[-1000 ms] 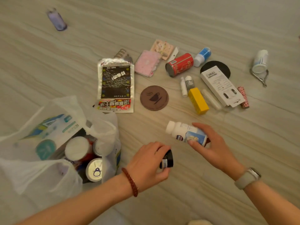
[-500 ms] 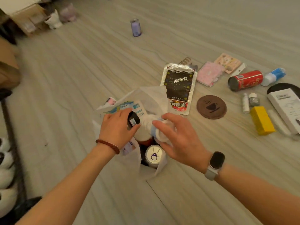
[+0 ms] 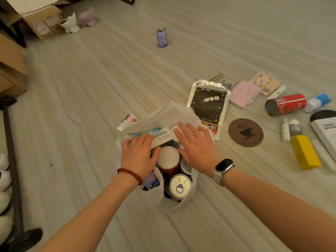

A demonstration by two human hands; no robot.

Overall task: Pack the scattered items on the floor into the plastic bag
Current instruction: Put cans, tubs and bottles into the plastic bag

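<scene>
The white plastic bag (image 3: pixel 169 115) stands open on the floor in the middle, holding cans, a white-lidded jar (image 3: pixel 168 157) and a white and teal box (image 3: pixel 158 136). My left hand (image 3: pixel 138 157) lies over the bag's left side with straight fingers, touching the box. Over the bag's right side my right hand (image 3: pixel 195 144) spreads its fingers flat and holds nothing. Scattered to the right on the floor are a foil snack packet (image 3: pixel 209 100), a brown coaster (image 3: pixel 245 132), a red can (image 3: pixel 286 104), a yellow box (image 3: pixel 305 154) and a pink notebook (image 3: pixel 243 93).
A purple can (image 3: pixel 162 37) stands alone far up the floor. Cardboard boxes (image 3: pixel 38 19) and two small figurines (image 3: pixel 71 24) sit at the top left. A dark rack (image 3: pixel 12 160) with white shoes runs along the left edge. A white carton (image 3: pixel 325 131) and small bottles (image 3: pixel 285 130) lie far right.
My view has swung left to the bag. Both hands have let go of the black jar and the white bottle inside the bag and now lie flat over it.
</scene>
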